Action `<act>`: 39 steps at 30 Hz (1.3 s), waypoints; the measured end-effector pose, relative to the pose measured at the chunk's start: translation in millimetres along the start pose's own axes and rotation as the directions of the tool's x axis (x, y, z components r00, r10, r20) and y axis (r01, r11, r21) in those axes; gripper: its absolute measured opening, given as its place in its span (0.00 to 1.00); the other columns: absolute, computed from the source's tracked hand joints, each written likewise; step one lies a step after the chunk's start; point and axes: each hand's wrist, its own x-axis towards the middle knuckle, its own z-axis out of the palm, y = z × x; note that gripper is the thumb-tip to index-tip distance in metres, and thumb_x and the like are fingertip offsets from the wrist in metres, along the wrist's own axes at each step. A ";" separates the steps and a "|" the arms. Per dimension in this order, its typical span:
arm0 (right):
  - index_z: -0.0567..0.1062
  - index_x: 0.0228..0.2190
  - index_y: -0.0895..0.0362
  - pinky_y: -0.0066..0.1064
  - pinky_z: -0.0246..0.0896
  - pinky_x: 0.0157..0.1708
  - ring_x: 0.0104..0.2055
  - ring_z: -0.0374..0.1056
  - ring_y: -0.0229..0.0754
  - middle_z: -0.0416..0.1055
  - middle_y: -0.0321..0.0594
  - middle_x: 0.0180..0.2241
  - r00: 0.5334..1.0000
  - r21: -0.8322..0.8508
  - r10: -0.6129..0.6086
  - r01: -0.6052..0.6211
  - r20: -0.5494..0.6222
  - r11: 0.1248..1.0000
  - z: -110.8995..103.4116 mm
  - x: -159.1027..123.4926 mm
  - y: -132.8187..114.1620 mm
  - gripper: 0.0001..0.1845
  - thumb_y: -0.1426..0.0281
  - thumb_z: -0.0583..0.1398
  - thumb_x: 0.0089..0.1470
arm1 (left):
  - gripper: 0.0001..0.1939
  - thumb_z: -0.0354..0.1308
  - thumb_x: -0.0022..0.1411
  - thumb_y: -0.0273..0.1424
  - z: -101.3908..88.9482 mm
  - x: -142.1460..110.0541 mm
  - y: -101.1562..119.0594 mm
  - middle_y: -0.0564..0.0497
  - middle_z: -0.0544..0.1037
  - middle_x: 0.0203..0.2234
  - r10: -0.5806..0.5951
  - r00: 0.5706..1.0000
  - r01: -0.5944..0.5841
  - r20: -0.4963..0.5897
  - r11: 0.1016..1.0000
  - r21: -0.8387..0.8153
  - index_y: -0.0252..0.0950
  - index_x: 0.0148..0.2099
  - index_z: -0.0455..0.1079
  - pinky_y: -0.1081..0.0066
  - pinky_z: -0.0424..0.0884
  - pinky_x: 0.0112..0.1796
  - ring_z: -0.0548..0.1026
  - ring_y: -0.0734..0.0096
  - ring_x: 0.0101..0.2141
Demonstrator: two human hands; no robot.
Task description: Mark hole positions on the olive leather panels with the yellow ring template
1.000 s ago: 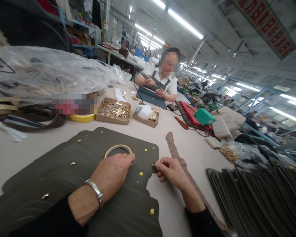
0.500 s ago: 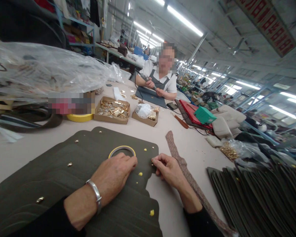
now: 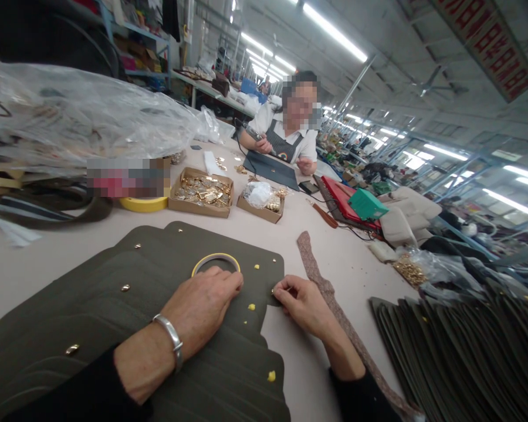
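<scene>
My left hand (image 3: pixel 206 299) rests over a stack of dark olive leather-like panels (image 3: pixel 92 269), its fingers curled around the near side of a yellow-edged roll of tape (image 3: pixel 217 256). The fingertips' undersides are hidden. At the top panel's right edge, my right hand (image 3: pixel 301 302) pinches a small gold metal fitting (image 3: pixel 273 291) between thumb and forefinger. Yellow bits (image 3: pixel 251 306) stick to the panels near my hands. Several oval gold fittings (image 3: pixel 125 288) show along the panels' left side.
Beyond the panels stand cardboard boxes of gold hardware (image 3: pixel 202 190) and wrapped parts (image 3: pixel 259 199). A brown patterned strip (image 3: pixel 312 264) lies right of my right hand. More olive panels (image 3: pixel 449 346) stand stacked at right. Across the table, a co-worker (image 3: pixel 286 140) holds a corded tool.
My hands keep nearly the same places and grips; the right thumb and fingers shift slightly at the fitting. The co-worker's hands have moved apart, and the tool has lifted off.
</scene>
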 end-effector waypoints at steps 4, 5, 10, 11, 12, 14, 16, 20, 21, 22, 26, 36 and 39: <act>0.75 0.26 0.57 0.25 0.55 0.26 0.25 0.63 0.35 0.70 0.34 0.22 0.994 -0.113 -0.095 0.088 -0.052 0.990 2.1 -2.7 -4.7 0.08 0.70 0.57 0.53 | 0.11 0.43 0.68 0.27 0.3 -1.4 0.0 0.50 0.75 0.34 0.013 1.000 -0.013 -0.006 1.000 -0.006 0.39 0.38 0.67 0.65 0.67 0.38 0.71 0.63 0.38; 0.75 0.26 0.57 0.25 0.55 0.27 0.26 0.63 0.36 0.71 0.35 0.23 0.992 -0.132 -0.112 0.103 -0.065 0.986 2.5 -3.0 -5.9 0.08 0.71 0.57 0.53 | 0.11 0.43 0.68 0.27 0.3 -1.6 -0.2 0.50 0.75 0.34 0.015 1.000 -0.015 -0.003 1.000 -0.007 0.39 0.38 0.67 0.65 0.67 0.38 0.71 0.63 0.38; 0.76 0.24 0.57 0.26 0.56 0.29 0.27 0.64 0.37 0.72 0.35 0.24 0.981 -0.174 -0.162 0.142 -0.105 0.974 5.6 -1.1 -8.5 0.08 0.72 0.58 0.52 | 0.10 0.44 0.67 0.28 0.1 -1.3 -1.0 0.50 0.75 0.34 0.007 1.000 -0.007 -0.007 1.000 -0.007 0.40 0.38 0.66 0.65 0.67 0.38 0.71 0.63 0.38; 0.76 0.24 0.57 0.26 0.55 0.28 0.26 0.64 0.36 0.72 0.35 0.23 0.981 -0.175 -0.160 0.140 -0.107 0.975 6.3 -0.3 -8.5 0.09 0.72 0.57 0.52 | 0.10 0.44 0.68 0.27 0.1 -1.1 -1.1 0.50 0.75 0.34 0.007 1.000 -0.007 -0.009 1.000 -0.006 0.40 0.38 0.66 0.65 0.67 0.38 0.72 0.63 0.38; 0.76 0.24 0.57 0.26 0.55 0.27 0.25 0.64 0.36 0.72 0.35 0.23 0.982 -0.174 -0.153 0.133 -0.108 0.976 7.0 0.5 -8.6 0.09 0.72 0.57 0.52 | 0.10 0.44 0.68 0.28 0.0 -0.9 -1.0 0.50 0.75 0.34 0.007 1.000 -0.007 -0.011 1.000 -0.005 0.40 0.38 0.66 0.65 0.67 0.38 0.72 0.63 0.38; 0.76 0.23 0.57 0.25 0.54 0.25 0.24 0.64 0.35 0.71 0.34 0.21 0.986 -0.168 -0.122 0.102 -0.110 0.980 8.1 2.0 -8.8 0.09 0.72 0.57 0.51 | 0.10 0.44 0.67 0.28 0.0 -0.8 -0.9 0.50 0.75 0.34 0.007 1.000 -0.007 -0.013 1.000 -0.008 0.40 0.38 0.66 0.64 0.67 0.38 0.72 0.63 0.39; 0.76 0.23 0.57 0.25 0.55 0.23 0.22 0.63 0.35 0.71 0.34 0.20 0.992 -0.139 -0.070 0.054 -0.109 0.989 8.7 3.1 -9.0 0.08 0.72 0.57 0.50 | 0.10 0.44 0.67 0.28 0.1 -0.8 -0.7 0.50 0.75 0.34 0.001 1.000 -0.001 -0.012 1.000 -0.017 0.40 0.38 0.66 0.64 0.67 0.38 0.72 0.63 0.39; 0.76 0.26 0.57 0.23 0.54 0.17 0.16 0.61 0.33 0.66 0.31 0.15 0.993 -0.004 0.092 -0.093 -0.070 0.996 8.2 4.5 -8.7 0.08 0.69 0.57 0.52 | 0.10 0.44 0.67 0.28 0.7 -0.1 -0.9 0.50 0.75 0.34 0.002 1.000 -0.002 -0.020 1.000 -0.022 0.40 0.38 0.66 0.65 0.67 0.38 0.71 0.63 0.39; 0.75 0.27 0.58 0.22 0.54 0.16 0.15 0.60 0.33 0.64 0.30 0.14 0.990 0.042 0.134 -0.132 -0.049 0.990 7.7 4.8 -8.3 0.09 0.67 0.57 0.52 | 0.10 0.44 0.67 0.28 1.0 0.1 -1.0 0.50 0.75 0.34 0.004 1.000 -0.004 -0.022 1.000 -0.020 0.40 0.38 0.66 0.65 0.66 0.38 0.71 0.63 0.38; 0.75 0.28 0.58 0.22 0.54 0.15 0.14 0.60 0.32 0.64 0.30 0.13 0.985 0.084 0.169 -0.166 -0.022 0.982 7.1 5.2 -7.7 0.10 0.66 0.57 0.53 | 0.10 0.44 0.67 0.28 1.4 0.4 -1.2 0.50 0.75 0.34 0.007 1.000 -0.007 -0.023 1.000 -0.020 0.40 0.38 0.66 0.65 0.66 0.38 0.71 0.64 0.38; 0.75 0.29 0.58 0.21 0.56 0.13 0.13 0.60 0.31 0.64 0.30 0.13 0.975 0.152 0.221 -0.222 0.029 0.963 5.0 6.0 -5.2 0.11 0.64 0.58 0.54 | 0.09 0.44 0.67 0.29 3.1 0.7 -2.5 0.51 0.75 0.33 0.014 0.999 -0.015 -0.030 0.999 -0.029 0.40 0.37 0.66 0.66 0.66 0.37 0.71 0.64 0.38; 0.74 0.41 0.56 0.26 0.62 0.21 0.19 0.66 0.35 0.69 0.31 0.21 0.978 -0.004 -0.070 0.071 -0.198 0.997 7.5 0.3 -0.2 0.12 0.68 0.58 0.55 | 0.09 0.45 0.67 0.28 0.7 -2.2 -2.1 0.51 0.75 0.34 -0.004 1.000 0.003 -0.017 0.999 -0.034 0.40 0.38 0.66 0.66 0.66 0.37 0.72 0.63 0.38; 0.75 0.32 0.56 0.29 0.65 0.32 0.29 0.69 0.39 0.73 0.38 0.28 0.927 -0.227 -0.318 0.272 -0.199 0.935 -0.4 -6.7 2.2 0.06 0.71 0.57 0.56 | 0.09 0.45 0.67 0.28 0.8 -2.0 -2.1 0.51 0.75 0.34 0.001 1.000 -0.002 -0.024 1.000 -0.029 0.40 0.38 0.66 0.66 0.66 0.36 0.72 0.63 0.38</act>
